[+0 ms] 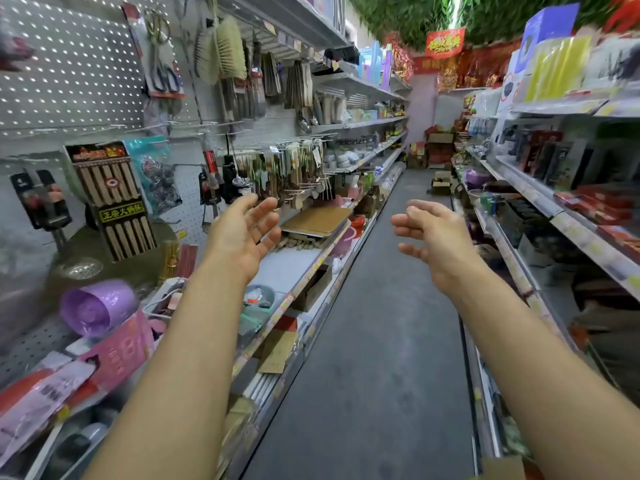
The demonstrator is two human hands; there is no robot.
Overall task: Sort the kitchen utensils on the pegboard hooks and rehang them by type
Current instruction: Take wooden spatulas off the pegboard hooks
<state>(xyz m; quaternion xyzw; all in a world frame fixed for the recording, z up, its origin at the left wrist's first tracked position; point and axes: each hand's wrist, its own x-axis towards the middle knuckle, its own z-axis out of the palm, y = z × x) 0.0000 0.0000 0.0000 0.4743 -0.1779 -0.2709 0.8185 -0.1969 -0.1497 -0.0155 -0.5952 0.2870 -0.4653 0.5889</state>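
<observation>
A white pegboard (69,74) covers the wall on my left. On its hooks hang packed scissors (162,53), brushes (223,50), a chopstick pack (116,199) and a dense row of spoons and spatulas (294,164). My left hand (242,233) floats in front of the lower hooks, palm up, fingers spread and holding nothing. Over the aisle, my right hand (433,237) hangs with its fingers loosely bent, also holding nothing. Neither hand touches any utensil.
Below the pegboard a shelf carries a purple plastic basket (97,306), pink packs (121,348) and a stack of trays (317,221). The grey aisle floor (381,341) runs ahead between this shelving and the stocked shelves on the right (571,209). Cardboard boxes (440,185) sit at the far end.
</observation>
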